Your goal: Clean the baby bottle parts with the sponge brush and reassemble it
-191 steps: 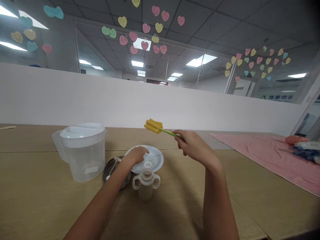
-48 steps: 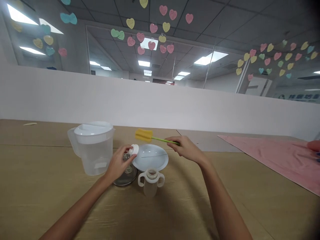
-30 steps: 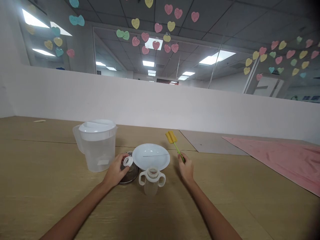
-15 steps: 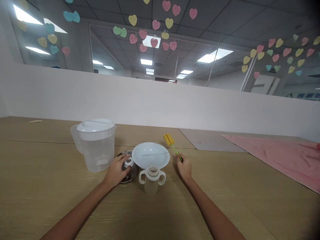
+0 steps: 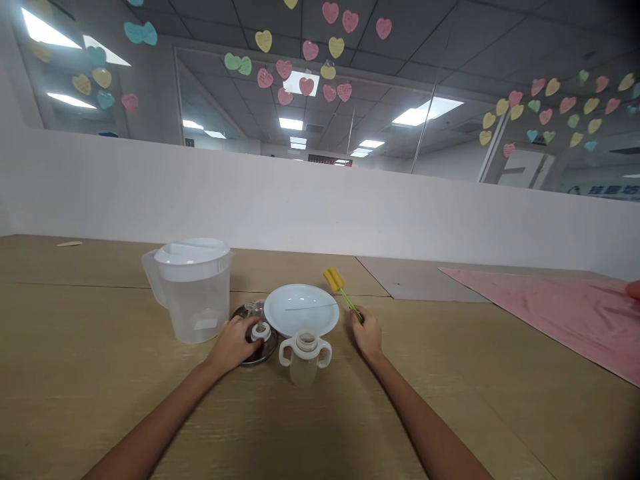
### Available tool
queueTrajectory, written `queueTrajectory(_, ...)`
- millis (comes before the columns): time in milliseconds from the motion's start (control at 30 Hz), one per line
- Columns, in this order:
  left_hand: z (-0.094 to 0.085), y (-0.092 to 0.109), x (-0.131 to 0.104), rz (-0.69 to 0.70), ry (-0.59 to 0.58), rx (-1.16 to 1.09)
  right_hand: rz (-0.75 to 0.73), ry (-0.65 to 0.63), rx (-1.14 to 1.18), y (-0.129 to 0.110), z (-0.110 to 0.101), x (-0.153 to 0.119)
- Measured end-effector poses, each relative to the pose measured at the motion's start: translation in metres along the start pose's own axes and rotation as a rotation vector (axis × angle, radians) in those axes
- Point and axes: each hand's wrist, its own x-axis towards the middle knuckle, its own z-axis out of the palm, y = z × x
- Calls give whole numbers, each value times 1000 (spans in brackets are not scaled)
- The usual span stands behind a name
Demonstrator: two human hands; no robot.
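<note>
My left hand (image 5: 234, 345) is over a round metal dish (image 5: 269, 348). Its thumb and fingers close around a white bottle collar (image 5: 261, 332). A small clear part (image 5: 257, 308) lies behind it on the dish, too small to make out. My right hand (image 5: 369, 333) grips the green handle of a bottle brush with a yellow sponge head (image 5: 335, 279), which points up and left. Between my hands, an uncapped baby bottle with two white handles (image 5: 305, 363) stands upright. Behind the bottle is a white plate (image 5: 301, 312) with a thin rod across it.
A lidded translucent pitcher (image 5: 199, 297) stands left of the dish. A pink cloth (image 5: 555, 313) covers the table's right side, where part of another person's hand (image 5: 633, 289) shows at the edge. A white wall (image 5: 320, 207) runs behind the table.
My left hand has lowered the white collar slightly toward the dish and shifted it a little right. My right hand and the brush are almost unmoved.
</note>
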Motion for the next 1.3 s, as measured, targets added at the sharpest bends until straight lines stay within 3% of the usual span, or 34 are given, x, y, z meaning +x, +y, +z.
queueTrajectory(300, 4, -6, 1, 8, 102, -65, -19, -1, -34, 1, 1, 1)
queueTrajectory(600, 2, -6, 0, 51, 89, -81, -8, -25, -56, 0, 1, 1)
queueTrajectory(900, -1, -1, -1, 126, 69, 40, -23, -45, -53, 1, 1, 1)
queueTrajectory(1300, -2, 0, -2, 142, 128, 48, -51, -58, -48, 3, 2, 1)
